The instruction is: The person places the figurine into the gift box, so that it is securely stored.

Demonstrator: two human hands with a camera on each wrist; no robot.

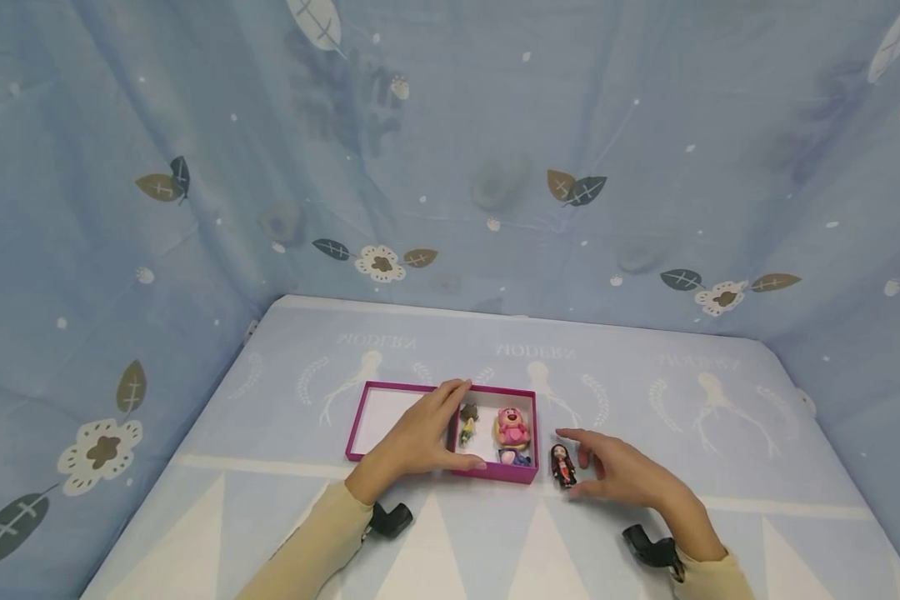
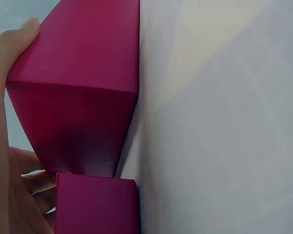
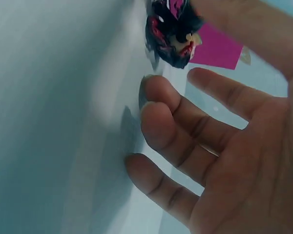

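Observation:
A magenta box [image 1: 501,472] stands open on the table, holding a pink bear figure [image 1: 512,427], a blue figure [image 1: 513,457] and a small dark-haired figure [image 1: 468,423]. My left hand [image 1: 420,433] grips its left end, thumb against the front wall and fingers reaching to the back. In the left wrist view the box [image 2: 73,126] fills the space by the thumb. Right of the box, a long-dark-haired doll figure [image 1: 562,465] lies on the table. Around it my right hand [image 1: 622,471] is spread, fingers loosely bent; whether the thumb touches it is unclear.
Against the box's left side lies the magenta-rimmed lid [image 1: 354,429], its white inside facing up. A patterned blue-and-white cloth covers the table [image 1: 645,367]. Blue curtains [image 1: 450,167] enclose the back and sides.

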